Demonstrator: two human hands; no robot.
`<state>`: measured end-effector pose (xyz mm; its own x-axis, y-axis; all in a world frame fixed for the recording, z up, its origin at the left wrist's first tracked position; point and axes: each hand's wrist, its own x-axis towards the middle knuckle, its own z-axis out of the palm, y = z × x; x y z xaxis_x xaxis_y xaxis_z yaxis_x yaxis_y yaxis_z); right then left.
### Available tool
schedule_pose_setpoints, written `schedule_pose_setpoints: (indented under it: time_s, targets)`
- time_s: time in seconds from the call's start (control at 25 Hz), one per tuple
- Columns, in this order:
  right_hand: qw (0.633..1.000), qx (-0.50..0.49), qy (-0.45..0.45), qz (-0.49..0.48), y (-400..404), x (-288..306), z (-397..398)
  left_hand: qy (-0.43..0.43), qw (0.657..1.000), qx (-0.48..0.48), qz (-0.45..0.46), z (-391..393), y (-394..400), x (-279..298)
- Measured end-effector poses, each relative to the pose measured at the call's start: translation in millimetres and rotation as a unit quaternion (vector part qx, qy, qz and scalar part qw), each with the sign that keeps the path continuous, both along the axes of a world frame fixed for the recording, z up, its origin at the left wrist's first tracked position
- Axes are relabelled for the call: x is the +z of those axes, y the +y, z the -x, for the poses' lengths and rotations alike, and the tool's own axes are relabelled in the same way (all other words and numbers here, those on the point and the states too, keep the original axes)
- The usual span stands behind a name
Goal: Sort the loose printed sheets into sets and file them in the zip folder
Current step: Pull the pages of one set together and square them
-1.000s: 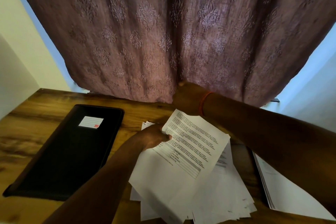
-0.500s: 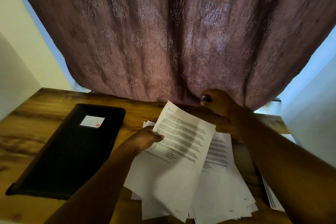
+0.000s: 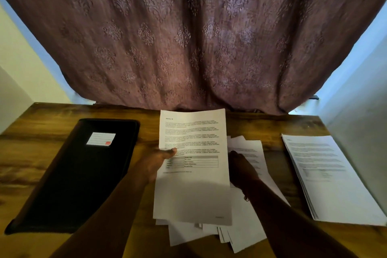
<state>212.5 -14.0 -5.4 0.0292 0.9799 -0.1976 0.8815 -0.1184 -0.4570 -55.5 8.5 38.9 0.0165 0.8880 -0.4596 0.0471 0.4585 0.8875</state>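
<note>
Table (image 3: 41,138), landmark: loose heap (image 3: 247,230). Zip folder (image 3: 83,174) lies closed left of the heap; a sorted stack (image 3: 335,178) lies right of it. Above the heap, the left hand (image 3: 152,163) pinches one printed sheet (image 3: 192,184), thumb on top. Right hand (image 3: 240,167) rests on the heap; can't tell its grip. Risk: a one-edge pinch lets the sheet droop, and it could slide back into the heap.

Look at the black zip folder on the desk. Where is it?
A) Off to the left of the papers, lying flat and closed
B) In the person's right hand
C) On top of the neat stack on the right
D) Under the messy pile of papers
A: the black zip folder lies flat and closed on the desk, left of the sheet pinched by the left hand, with nothing on it.
</note>
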Motion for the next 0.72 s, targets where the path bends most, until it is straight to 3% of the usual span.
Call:
schedule_pose_setpoints:
  time_s: [0.12,0.16,0.2,0.28,0.32,0.36,0.44,0.56,0.72]
  targets:
    - [0.997,0.02,-0.076,-0.026,-2,0,-1,-0.031,0.999,0.014,-0.001,-4,4,-2]
    - [0.999,-0.002,-0.028,-0.045,-1,1,0,-0.034,0.999,0.018,-0.001,-5,7,-5]
    - [0.991,-0.061,0.101,-0.058,-2,8,-1,-0.04,0.999,0.022,0.002,-6,9,-6]
    - [0.91,-0.173,0.378,-0.009,-4,27,-1,-0.038,0.999,0.016,0.004,-12,15,-11]
    - [0.854,-0.194,0.482,0.035,-5,35,-6,-0.032,0.999,0.005,0.003,-16,18,-14]
    - [0.836,-0.184,0.513,0.061,-8,43,-12,-0.033,0.999,-0.011,0.003,-22,19,-17]
    - [0.841,-0.163,0.512,0.061,-14,52,-21,-0.036,0.998,-0.052,0.012,-38,22,-20]
    - [0.91,-0.178,0.373,0.016,-19,48,-40,-0.056,0.995,-0.076,0.028,-71,22,-21]
    - [0.925,-0.2,0.315,-0.072,-21,40,-81,-0.078,0.994,-0.065,0.047,-122,19,-20]
